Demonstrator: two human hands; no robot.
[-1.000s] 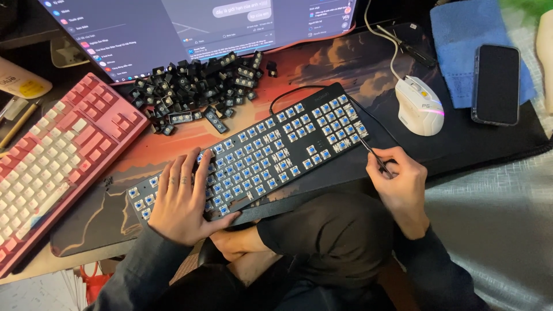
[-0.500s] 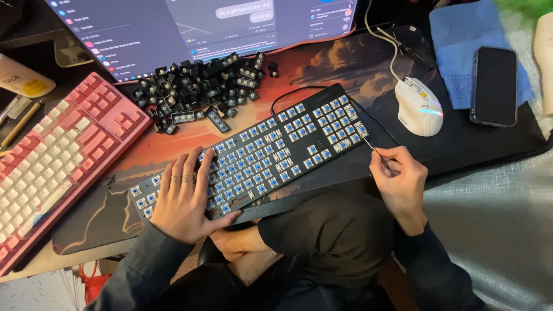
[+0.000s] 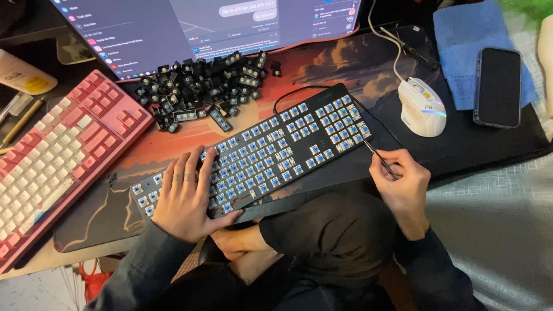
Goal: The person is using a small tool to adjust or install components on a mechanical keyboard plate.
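Observation:
A black keyboard (image 3: 271, 152) with its keycaps off and blue switches showing lies slantwise on the desk mat. My left hand (image 3: 187, 196) rests flat on its left part, fingers spread over the switches. My right hand (image 3: 403, 187) pinches a thin metal tool (image 3: 377, 154) whose tip touches the keyboard's lower right corner. A pile of black keycaps (image 3: 201, 86) lies behind the keyboard, below the monitor.
A pink and white keyboard (image 3: 52, 158) lies at the left. A white mouse (image 3: 421, 106) sits to the right, with a dark phone (image 3: 498, 86) on a blue cloth (image 3: 461, 52) beyond. The monitor (image 3: 201, 26) spans the back. My crossed legs are below the desk edge.
My right hand with the tool has crept slightly toward the keyboard's right corner. My left hand stays on the keyboard.

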